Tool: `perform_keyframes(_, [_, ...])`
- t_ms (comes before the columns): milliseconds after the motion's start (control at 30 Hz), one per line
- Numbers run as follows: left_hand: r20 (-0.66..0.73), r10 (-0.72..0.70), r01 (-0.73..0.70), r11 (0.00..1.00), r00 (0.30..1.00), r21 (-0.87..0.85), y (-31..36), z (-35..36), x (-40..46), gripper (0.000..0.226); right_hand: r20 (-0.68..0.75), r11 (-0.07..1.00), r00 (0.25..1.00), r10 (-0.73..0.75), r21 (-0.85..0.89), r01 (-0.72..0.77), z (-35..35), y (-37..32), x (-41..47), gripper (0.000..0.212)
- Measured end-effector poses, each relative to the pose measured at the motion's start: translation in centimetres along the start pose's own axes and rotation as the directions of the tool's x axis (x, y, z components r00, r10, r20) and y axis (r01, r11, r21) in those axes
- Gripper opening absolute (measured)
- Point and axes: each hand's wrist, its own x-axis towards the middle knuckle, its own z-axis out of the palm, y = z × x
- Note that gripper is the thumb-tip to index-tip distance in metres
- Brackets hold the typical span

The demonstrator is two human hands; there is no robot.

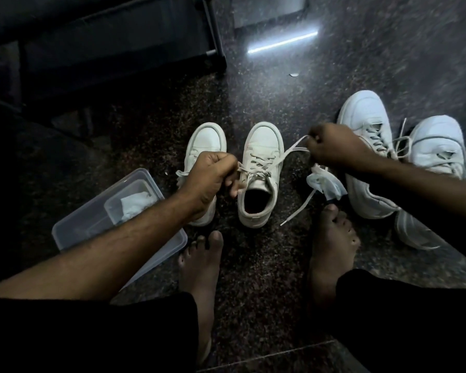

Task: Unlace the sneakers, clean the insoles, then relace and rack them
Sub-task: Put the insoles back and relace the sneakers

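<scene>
While both hands (209, 173) grip laces (285, 153), no writing reads.

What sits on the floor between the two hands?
In the head view, a white sneaker stands between the left hand and right hand; its lace stretches from one to the other.

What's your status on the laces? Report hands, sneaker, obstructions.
Left hand and right hand each pinch a lace end of the middle sneaker. Lace still threaded. Crumpled wipe beside it, not blocking.
</scene>
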Motion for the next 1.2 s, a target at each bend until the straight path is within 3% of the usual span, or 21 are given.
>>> perform_keyframes(33, [0.005, -0.018, 0.018, 1.000, 1.000, 0.015, -0.3, -0.1, 0.0, 0.046, 0.070, 0.947, 0.996, 0.063, 0.311, -0.081, -0.2, -0.5, 0.0, 0.019])
perform_keyframes(100, [-0.004, -0.049, 0.049, 0.995, 0.999, 0.092, -1.2, -0.4, 0.2, 0.039, 0.214, 0.596, 0.975, 0.064, 0.775, -0.209, -0.6, -1.6, -0.1, 0.025])
perform_keyframes(167, [-0.030, -0.053, 0.060, 0.947, 0.998, 0.316, -1.9, -0.9, 0.6, 0.041, 0.297, 0.273, 0.955, -0.019, 0.920, -0.281, -1.0, -2.1, -0.1, 0.023])
perform_keyframes(233, [-0.040, 0.025, 0.007, 0.760, 0.999, 0.650, -2.3, -1.4, 0.8, 0.042, 0.325, 0.085, 0.941, -0.097, 0.944, -0.318, -1.3, -2.5, -0.2, 0.020])
perform_keyframes(267, [-0.045, 0.075, -0.013, 0.637, 0.996, 0.771, -2.2, -1.5, 0.7, 0.039, 0.318, 0.048, 0.940, -0.123, 0.948, -0.315, -1.4, -2.7, -0.2, 0.018])
perform_keyframes(333, [-0.086, 0.204, -0.003, 0.402, 0.975, 0.916, -1.3, -1.6, 0.2, 0.035, 0.302, 0.133, 0.943, -0.143, 0.950, -0.284, -1.2, -3.0, -0.2, 0.016])
perform_keyframes(433, [-0.005, 0.480, -0.011, 0.032, 0.877, 0.999, 0.3, -2.1, 0.4, 0.034, 0.247, 0.520, 0.950, -0.191, 0.846, -0.116, 0.2, -2.6, -0.4, 0.019])
perform_keyframes(533, [0.166, 0.581, -0.071, -0.183, 0.797, 0.981, 1.3, -2.6, 1.5, 0.024, 0.220, 0.841, 0.914, -0.342, 0.506, 0.193, 1.0, -2.2, -0.5, 0.021])
perform_keyframes(600, [0.184, 0.631, -0.030, -0.247, 0.754, 0.969, 1.6, -2.9, 2.0, 0.011, 0.273, 0.910, 0.875, -0.400, 0.231, 0.344, 1.2, -2.4, -0.7, 0.020])
perform_keyframes(667, [0.163, 0.659, -0.009, -0.230, 0.735, 0.973, 1.9, -2.8, 2.4, 0.009, 0.290, 0.911, 0.864, -0.412, 0.113, 0.397, 1.4, -2.5, -1.0, 0.018])
perform_keyframes(833, [0.100, 0.546, -0.091, -0.044, 0.832, 0.995, 2.7, -1.2, 2.2, 0.063, 0.233, 0.898, 0.868, -0.440, 0.148, 0.415, 1.9, -2.5, -0.8, 0.015])
perform_keyframes(933, [0.091, 0.531, -0.085, -0.037, 0.843, 0.996, 1.9, -0.3, 1.5, 0.048, 0.098, 0.915, 0.919, -0.381, 0.183, 0.360, 2.3, -2.2, -1.1, 0.042])
perform_keyframes(967, [0.082, 0.483, -0.100, 0.012, 0.872, 0.995, 1.5, -0.5, 1.5, 0.035, 0.041, 0.930, 0.944, -0.326, 0.191, 0.313, 2.5, -2.0, -1.3, 0.048])
perform_keyframes(1033, [-0.005, 0.264, -0.074, 0.289, 0.965, 0.954, 1.0, -0.8, 1.6, 0.028, -0.046, 0.974, 0.989, -0.138, 0.177, 0.144, 2.8, -1.8, -1.8, 0.038])
perform_keyframes(1067, [-0.040, 0.154, -0.025, 0.399, 0.987, 0.917, 0.7, -0.8, 1.6, 0.038, -0.023, 0.990, 0.999, -0.033, 0.138, 0.036, 2.9, -1.6, -2.0, 0.029])
perform_keyframes(1100, [-0.048, 0.101, -0.001, 0.436, 0.994, 0.900, 0.3, -0.7, 1.5, 0.050, 0.048, 0.995, 0.998, 0.048, 0.084, -0.052, 3.1, -1.6, -2.1, 0.031])
perform_keyframes(1167, [-0.035, 0.046, 0.011, 0.441, 0.998, 0.897, -0.2, -0.1, 1.5, 0.065, 0.289, 0.982, 0.943, 0.162, 0.051, -0.184, 3.8, -1.6, -2.4, 0.055])
perform_keyframes(1200, [-0.046, 0.001, 0.040, 0.485, 0.999, 0.873, -0.6, 0.3, 1.5, 0.070, 0.412, 0.958, 0.891, 0.192, 0.119, -0.261, 4.3, -1.6, -2.6, 0.064])
